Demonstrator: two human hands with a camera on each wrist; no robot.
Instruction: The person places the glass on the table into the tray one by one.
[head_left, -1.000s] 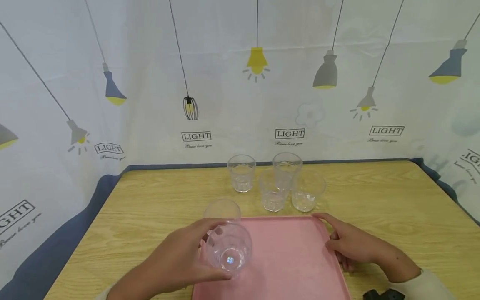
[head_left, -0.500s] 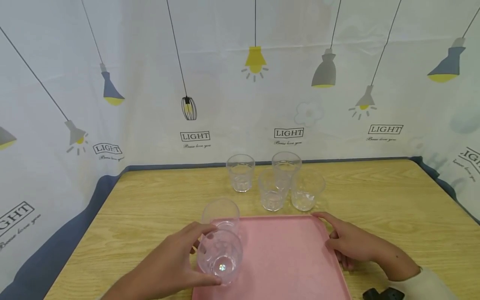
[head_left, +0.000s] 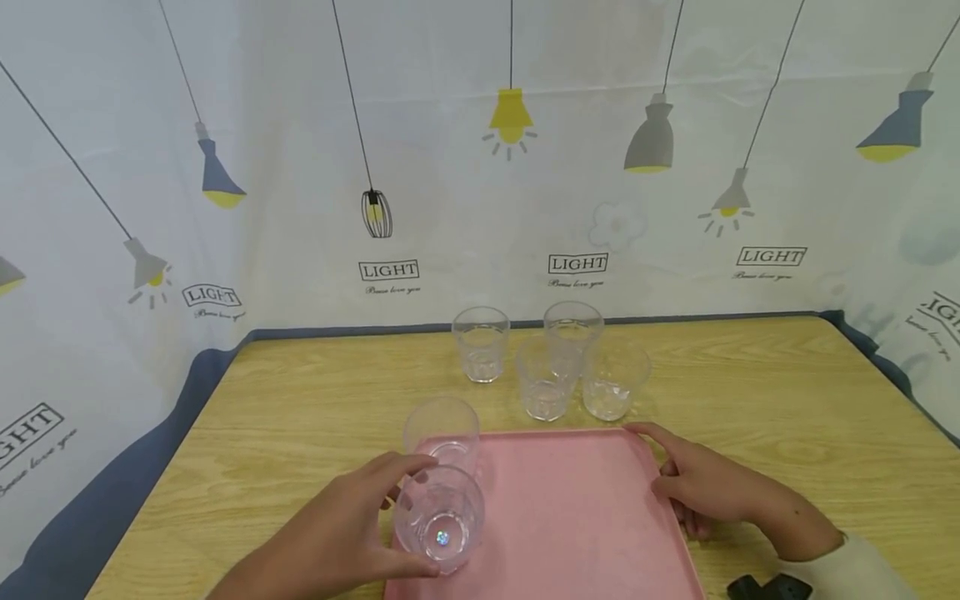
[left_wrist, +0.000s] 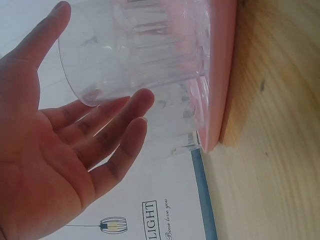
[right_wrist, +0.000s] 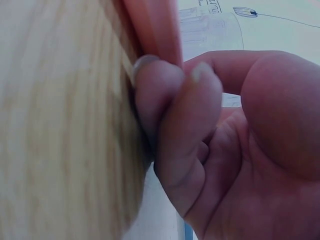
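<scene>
My left hand (head_left: 330, 517) holds a clear plastic tumbler (head_left: 450, 510) at the near left of a pink tray (head_left: 577, 517), thumb on the near side and fingers on the far side. In the left wrist view the tumbler's base is right at the tray's surface, and the ring and little fingers lie off its wall. Just beyond it, a second clear tumbler (head_left: 441, 421) stands upright at the tray's far left corner. My right hand (head_left: 712, 487) grips the tray's right edge, index finger reaching to the far corner, other fingers (right_wrist: 185, 130) curled against the side.
Several more clear tumblers (head_left: 546, 383) stand upright on the wooden table (head_left: 315, 375) behind the tray. A black object (head_left: 768, 587) lies by the right forearm. A white curtain (head_left: 450, 167) printed with lamps hangs behind the table's far edge.
My left hand has brought the tumbler slightly left and nearer, down to the tray, then stayed almost still over the last half second. The right hand keeps its place on the tray.
</scene>
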